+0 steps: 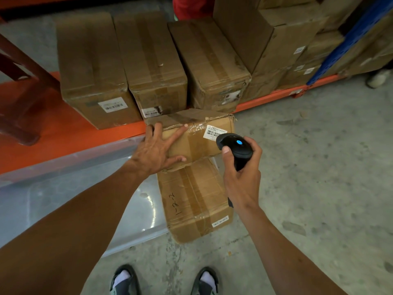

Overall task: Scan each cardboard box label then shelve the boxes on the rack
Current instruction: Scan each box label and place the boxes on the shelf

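Note:
A cardboard box (197, 141) sits tilted on top of a second box (191, 201) that stands on the concrete floor. Its white barcode label (211, 132) faces me on the upper right. My left hand (157, 149) lies flat on the top box's left side, fingers spread. My right hand (240, 177) grips a black handheld scanner (236, 147) with a lit blue dot, its head right at the label. The lower box bears the handwriting "1-2-2" and a small label (220, 221).
Three taped boxes (148, 60) stand side by side on the orange rack shelf (53, 133), with more stacked boxes (282, 45) to the right beside a blue upright (344, 41). A clear plastic bin (63, 188) lies at my left. A dark red stool (19, 88) stands far left.

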The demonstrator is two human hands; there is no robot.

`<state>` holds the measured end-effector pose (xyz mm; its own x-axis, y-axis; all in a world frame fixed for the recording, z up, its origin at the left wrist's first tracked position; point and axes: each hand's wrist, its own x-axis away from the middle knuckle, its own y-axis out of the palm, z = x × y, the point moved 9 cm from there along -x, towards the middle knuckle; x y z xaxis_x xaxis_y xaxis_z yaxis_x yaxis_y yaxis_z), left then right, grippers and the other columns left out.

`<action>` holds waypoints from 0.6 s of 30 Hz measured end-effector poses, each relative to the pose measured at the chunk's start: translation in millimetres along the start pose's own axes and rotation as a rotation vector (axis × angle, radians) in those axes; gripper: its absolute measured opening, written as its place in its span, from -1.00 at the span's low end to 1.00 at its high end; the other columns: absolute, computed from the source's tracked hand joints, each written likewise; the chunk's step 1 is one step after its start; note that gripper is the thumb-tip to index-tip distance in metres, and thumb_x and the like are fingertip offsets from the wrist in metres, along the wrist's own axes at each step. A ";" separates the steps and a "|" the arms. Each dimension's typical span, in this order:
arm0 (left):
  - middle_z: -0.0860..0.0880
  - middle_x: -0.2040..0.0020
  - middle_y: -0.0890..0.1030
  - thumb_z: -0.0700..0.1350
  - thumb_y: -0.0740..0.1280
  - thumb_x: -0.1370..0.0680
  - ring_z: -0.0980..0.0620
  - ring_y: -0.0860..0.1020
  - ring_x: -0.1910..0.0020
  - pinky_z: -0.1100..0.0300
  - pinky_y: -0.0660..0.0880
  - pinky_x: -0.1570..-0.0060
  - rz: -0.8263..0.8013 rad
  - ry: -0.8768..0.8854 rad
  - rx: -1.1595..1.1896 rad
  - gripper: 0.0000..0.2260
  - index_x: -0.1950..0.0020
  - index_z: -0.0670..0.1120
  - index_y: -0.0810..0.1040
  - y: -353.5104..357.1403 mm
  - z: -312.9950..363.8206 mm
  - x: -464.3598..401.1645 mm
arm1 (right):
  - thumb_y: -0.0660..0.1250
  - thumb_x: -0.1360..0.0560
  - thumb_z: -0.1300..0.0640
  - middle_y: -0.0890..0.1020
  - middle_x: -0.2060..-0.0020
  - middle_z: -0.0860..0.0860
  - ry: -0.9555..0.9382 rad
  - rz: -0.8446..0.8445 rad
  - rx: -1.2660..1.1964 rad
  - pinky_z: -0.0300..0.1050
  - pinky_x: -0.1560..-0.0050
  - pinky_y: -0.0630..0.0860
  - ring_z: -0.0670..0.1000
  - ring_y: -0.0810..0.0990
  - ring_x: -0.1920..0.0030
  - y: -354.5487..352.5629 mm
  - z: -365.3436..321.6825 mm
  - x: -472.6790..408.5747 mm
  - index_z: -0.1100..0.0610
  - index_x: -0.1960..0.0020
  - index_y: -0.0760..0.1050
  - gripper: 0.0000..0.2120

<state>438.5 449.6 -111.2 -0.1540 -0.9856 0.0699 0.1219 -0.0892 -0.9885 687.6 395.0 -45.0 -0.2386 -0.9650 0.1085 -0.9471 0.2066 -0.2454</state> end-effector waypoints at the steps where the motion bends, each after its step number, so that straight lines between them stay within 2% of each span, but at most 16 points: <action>1: -0.24 -0.35 0.22 0.54 0.09 -0.40 -0.28 0.32 -0.22 -0.23 0.53 -0.03 0.001 0.002 -0.003 -0.15 -0.53 0.40 -0.31 0.1 0.1 0.5 | 0.41 -0.58 -0.17 0.59 0.01 -0.54 -0.003 0.004 0.000 -0.52 0.09 0.47 -0.37 0.62 -0.05 -0.4 -0.3 -0.9 -0.32 -0.34 0.31 -0.59; 4: -0.24 -0.36 0.22 0.54 0.08 -0.39 -0.29 0.32 -0.23 -0.22 0.52 -0.04 -0.006 0.003 -0.007 -0.15 -0.52 0.40 -0.33 -0.5 0.2 1.7 | 0.42 -0.59 -0.12 0.58 0.03 -0.56 -0.007 0.008 -0.006 -0.52 0.11 0.47 -0.39 0.61 -0.03 -0.9 0.1 -1.6 -0.32 -0.33 0.31 -0.60; 7: -0.23 -0.36 0.20 0.52 0.15 -0.42 -0.28 0.31 -0.25 -0.23 0.51 -0.07 -0.020 0.001 -0.005 -0.14 -0.54 0.39 -0.30 -0.9 -0.3 1.4 | 0.43 -0.59 -0.12 0.57 0.01 -0.57 -0.010 0.003 -0.007 -0.54 0.09 0.47 -0.42 0.59 -0.05 -0.4 -1.5 0.0 -0.40 -0.29 0.30 -0.59; 10: -0.22 -0.36 0.19 0.51 0.17 -0.42 -0.28 0.31 -0.25 -0.23 0.51 -0.07 -0.028 -0.006 0.005 -0.13 -0.55 0.39 -0.28 -1.5 -3.1 -0.3 | 0.48 -0.56 -0.06 0.56 -0.02 -0.56 -0.017 -0.012 -0.006 -0.54 0.04 0.47 -0.41 0.58 -0.10 0.4 -3.1 -1.0 -0.43 -0.27 0.30 -0.53; 13: -0.20 -0.35 0.20 0.53 0.16 -0.40 -0.27 0.31 -0.26 -0.24 0.52 -0.06 -0.039 -0.011 0.023 -0.14 -0.55 0.40 -0.26 -3.9 -8.9 -2.4 | 0.51 -0.52 0.11 0.58 -0.04 -0.52 -0.012 -0.024 0.018 -0.45 0.00 0.53 -0.31 0.62 -0.12 1.0 1.7 -3.5 -0.41 -0.30 0.31 -0.40; 15: -0.20 -0.35 0.22 0.54 0.14 -0.39 -0.28 0.31 -0.26 -0.24 0.53 -0.03 -0.046 -0.003 0.030 -0.14 -0.54 0.41 -0.26 -7.3 -16.1 -4.1 | 0.47 -0.50 0.23 0.57 -0.04 -0.52 -0.013 -0.033 0.048 -0.34 0.05 0.60 -0.21 0.66 -0.05 2.6 6.0 -3.3 -0.39 -0.33 0.31 -0.33; 18: -0.18 -0.35 0.22 0.56 0.12 -0.38 -0.27 0.32 -0.25 -0.24 0.55 0.03 -0.061 0.020 0.038 -0.16 -0.54 0.43 -0.24 -15.0 -26.8 -7.6 | 0.44 -0.51 0.28 0.63 -0.06 -0.39 -0.003 -0.033 0.058 -0.16 0.12 0.66 -0.05 0.72 0.06 5.9 14.4 0.1 -0.37 -0.37 0.32 -0.32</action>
<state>411.5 462.2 -100.4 -0.1814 -0.9752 0.1269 0.1491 -0.1548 -0.9766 685.1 393.8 -60.3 -0.2063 -0.9717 0.1147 -0.9407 0.1646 -0.2967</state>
